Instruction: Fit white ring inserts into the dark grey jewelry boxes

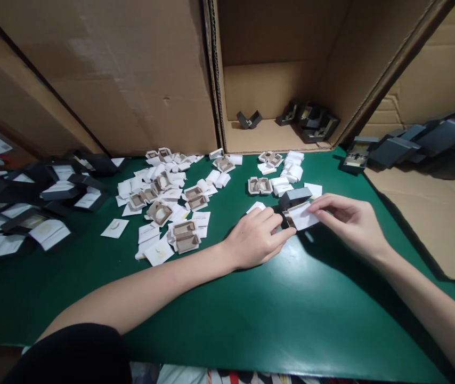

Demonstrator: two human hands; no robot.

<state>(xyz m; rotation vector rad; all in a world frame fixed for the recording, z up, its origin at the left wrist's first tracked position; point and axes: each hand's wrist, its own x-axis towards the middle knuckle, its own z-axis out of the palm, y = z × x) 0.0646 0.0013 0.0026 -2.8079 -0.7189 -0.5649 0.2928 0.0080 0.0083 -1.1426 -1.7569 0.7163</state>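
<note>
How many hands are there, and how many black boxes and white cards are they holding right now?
Hands: 2, the left hand and the right hand
Held black box: 1
Held white card: 1
Total: 4

White card (pixel 303 216) between my left hand (pixel 257 237) and right hand (pixel 351 224), on a black box (pixel 293 196). Plain green table (pixel 251 320) under both. White-and-tan inserts (pixel 163 197) beyond left hand. Brown carton (pixel 267 85) beyond both. Dark grey cases (pixel 411 141) past right hand. Black sleeve (pixel 75 352) on my left arm.
</note>
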